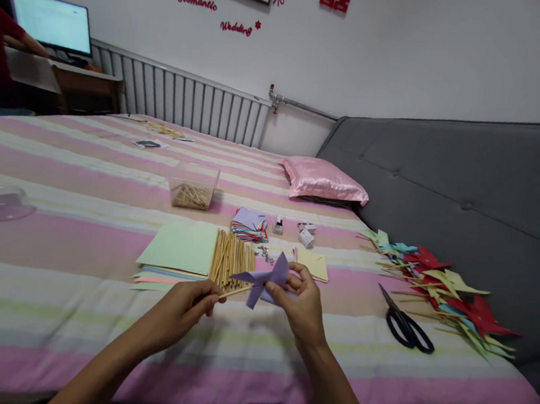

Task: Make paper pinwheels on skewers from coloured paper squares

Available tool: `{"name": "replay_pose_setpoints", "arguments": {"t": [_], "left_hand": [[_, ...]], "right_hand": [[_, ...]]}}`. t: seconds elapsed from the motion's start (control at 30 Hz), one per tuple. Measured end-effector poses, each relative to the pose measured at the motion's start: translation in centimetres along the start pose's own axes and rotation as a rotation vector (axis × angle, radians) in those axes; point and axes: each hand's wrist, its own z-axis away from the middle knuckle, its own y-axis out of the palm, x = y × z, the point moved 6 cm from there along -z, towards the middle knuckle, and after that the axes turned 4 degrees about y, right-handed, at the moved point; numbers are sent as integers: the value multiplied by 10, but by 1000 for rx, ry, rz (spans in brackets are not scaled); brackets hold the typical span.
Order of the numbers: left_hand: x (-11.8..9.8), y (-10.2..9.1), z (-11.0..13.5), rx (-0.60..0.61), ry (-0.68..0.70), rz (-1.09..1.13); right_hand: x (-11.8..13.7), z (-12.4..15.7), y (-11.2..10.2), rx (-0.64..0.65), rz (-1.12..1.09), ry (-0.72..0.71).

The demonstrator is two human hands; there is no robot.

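Note:
Between my hands is a purple paper pinwheel (280, 268) on a thin wooden stick (235, 293). My right hand (305, 302) pinches the pinwheel near its centre, thumb in front. The lower end of the stick is gripped by the closed fingers of my left hand (192, 303). Just beyond my hands lie a bundle of wooden sticks (228, 259), a stack of coloured paper sheets (181, 247) and a few small metal pins (264, 253). Some pale yellow paper squares (318, 266) are behind my right hand.
Black scissors (404, 322) lie at the right, beside a row of finished pinwheels (449, 285) along the grey headboard (471, 165). Farther off are a clear box of sticks (193, 184), purple-topped paper squares (250, 219), small white boxes (306, 235) and a pink pillow (323, 179). A person's arm (26, 41) shows far left.

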Motion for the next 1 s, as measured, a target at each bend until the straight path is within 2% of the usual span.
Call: {"name": "replay_pose_setpoints", "arguments": {"t": [0.07,0.17,0.23,0.33,0.43,0.63,0.77,1.0], "left_hand": [[6,4,-2,-8,-57,143],[10,8,-4,-115,-158,391],[11,13,-5,-175,-207,521],[11,28,-7,-195,-220,657],[14,40,-11,-200,-198,773],[20,44,-17,-255,-206,869],[19,45,-19,-247,-216,863],[18,47,-20,-240,-219,869]], "right_hand": [[0,-2,-5,-27,-56,7],[-4,-4,-11,-80,-162,50],[-11,-4,-9,-65,-192,120],[-23,-4,1,-8,-171,205],[-31,-5,6,-36,-167,232],[-42,-12,4,-117,-252,287],[-44,-16,1,-166,-301,270],[-39,-16,3,-138,-278,210]]}}
